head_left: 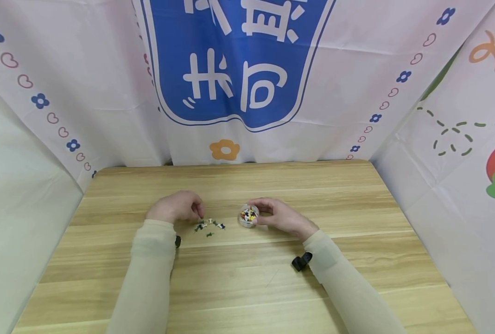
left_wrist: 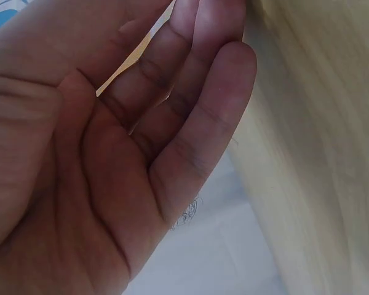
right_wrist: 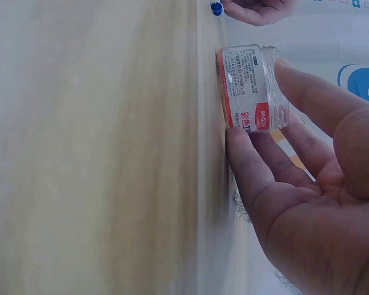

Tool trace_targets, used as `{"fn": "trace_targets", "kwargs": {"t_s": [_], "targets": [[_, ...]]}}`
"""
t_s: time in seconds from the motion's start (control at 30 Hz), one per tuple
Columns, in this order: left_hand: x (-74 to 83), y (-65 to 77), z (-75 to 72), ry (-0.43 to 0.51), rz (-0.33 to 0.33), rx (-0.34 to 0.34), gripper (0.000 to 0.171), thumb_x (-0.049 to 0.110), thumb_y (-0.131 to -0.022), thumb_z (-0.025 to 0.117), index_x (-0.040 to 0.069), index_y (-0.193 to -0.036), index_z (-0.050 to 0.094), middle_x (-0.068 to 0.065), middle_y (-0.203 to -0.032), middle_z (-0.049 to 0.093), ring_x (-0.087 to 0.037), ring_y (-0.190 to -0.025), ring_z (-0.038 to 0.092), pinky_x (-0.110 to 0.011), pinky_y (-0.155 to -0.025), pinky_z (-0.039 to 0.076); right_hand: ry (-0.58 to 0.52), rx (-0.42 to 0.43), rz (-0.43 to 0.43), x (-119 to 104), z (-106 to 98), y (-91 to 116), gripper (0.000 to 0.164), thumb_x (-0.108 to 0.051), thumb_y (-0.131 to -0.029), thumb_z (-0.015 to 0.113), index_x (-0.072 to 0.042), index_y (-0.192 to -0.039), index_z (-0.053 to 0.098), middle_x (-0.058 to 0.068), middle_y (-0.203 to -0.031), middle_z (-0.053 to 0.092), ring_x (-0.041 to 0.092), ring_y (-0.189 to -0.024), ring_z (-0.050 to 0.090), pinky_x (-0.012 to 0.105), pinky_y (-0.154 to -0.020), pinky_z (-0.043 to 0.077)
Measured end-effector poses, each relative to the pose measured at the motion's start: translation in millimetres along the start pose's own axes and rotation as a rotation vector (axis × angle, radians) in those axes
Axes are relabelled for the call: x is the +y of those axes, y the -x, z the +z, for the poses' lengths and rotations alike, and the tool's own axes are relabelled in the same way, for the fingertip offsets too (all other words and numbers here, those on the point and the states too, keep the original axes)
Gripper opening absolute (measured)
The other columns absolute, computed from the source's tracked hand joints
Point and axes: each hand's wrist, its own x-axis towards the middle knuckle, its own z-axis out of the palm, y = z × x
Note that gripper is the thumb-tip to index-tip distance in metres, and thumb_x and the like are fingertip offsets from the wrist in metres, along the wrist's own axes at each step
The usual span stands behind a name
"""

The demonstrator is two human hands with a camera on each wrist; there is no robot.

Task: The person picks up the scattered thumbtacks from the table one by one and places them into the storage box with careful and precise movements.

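Observation:
My right hand [head_left: 282, 217] holds a small clear jar [right_wrist: 249, 89] of push pins, its thumb and fingers around the side and rim. Through the jar's open top in the head view show red, yellow, white and dark push pins [head_left: 249, 214]. The jar stands upright on the wooden table, its printed label facing the right wrist camera. My left hand [head_left: 176, 207] is bent down at loose push pins [head_left: 210, 221], fingertips right at a green one. I cannot tell whether it pinches that pin. The left wrist view shows the palm [left_wrist: 111, 166] and bent fingers, fingertips cut off.
Loose green, white and blue pins lie between the hands, one green push pin [head_left: 209, 234] nearer the front. The wooden table [head_left: 231, 283] ends at a white printed curtain [head_left: 272, 144] behind. A black wrist device [head_left: 301, 261] sits by the right sleeve.

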Motion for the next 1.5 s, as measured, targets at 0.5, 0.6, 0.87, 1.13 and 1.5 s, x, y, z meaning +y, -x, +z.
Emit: {"fn": "trace_targets", "kwargs": {"t_s": [0.5,0.6,0.87,1.13,1.5], "targets": [[-5.2,-3.4,1.4,-0.055,-0.006,0.086,0.006,0.01,-0.091,0.077,0.012,-0.094,0.073,-0.002,-0.089,0.066,-0.018,-0.08,0.056,-0.037,-0.075,0.047,0.004,-0.009,-0.011,2,-1,-1,0.057,-0.016,-0.095,0.075,-0.021,-0.148,0.057,0.0,-0.147,0.058,0.018,-0.139,0.049,0.041,-0.115,0.038],[-5.3,-4.1,1.6,-0.062,-0.006,0.098,0.006,0.01,-0.092,0.077,0.012,-0.094,0.072,-0.002,-0.089,0.066,-0.019,-0.081,0.056,-0.037,-0.075,0.047,0.004,-0.013,-0.016,3,-1,-1,0.057,-0.016,-0.094,0.075,-0.02,-0.148,0.056,0.001,-0.147,0.058,0.019,-0.139,0.049,0.043,-0.116,0.037],[-6.2,-7.1,2.4,-0.074,-0.001,0.101,0.006,0.009,-0.092,0.076,0.012,-0.093,0.071,-0.001,-0.088,0.066,-0.018,-0.081,0.057,-0.037,-0.075,0.047,0.002,-0.01,-0.012,3,-1,-2,0.057,-0.018,-0.094,0.076,-0.022,-0.148,0.057,-0.001,-0.147,0.058,0.017,-0.138,0.05,0.041,-0.115,0.038],[-6.0,-10.3,3.3,-0.1,0.008,0.105,0.007,0.008,-0.09,0.076,0.012,-0.09,0.071,-0.001,-0.087,0.066,-0.019,-0.08,0.057,-0.037,-0.074,0.048,0.009,-0.005,-0.006,3,-1,-1,0.057,-0.018,-0.094,0.076,-0.024,-0.147,0.058,-0.003,-0.146,0.059,0.015,-0.137,0.05,0.039,-0.115,0.038],[1.4,-13.5,5.8,-0.13,0.061,0.171,0.003,0.013,-0.093,0.074,0.012,-0.092,0.071,-0.001,-0.09,0.066,-0.02,-0.083,0.057,-0.039,-0.077,0.05,0.021,-0.001,-0.006,3,-1,-1,0.056,-0.018,-0.094,0.076,-0.025,-0.147,0.058,-0.003,-0.146,0.058,0.014,-0.137,0.05,0.038,-0.115,0.038]]}}
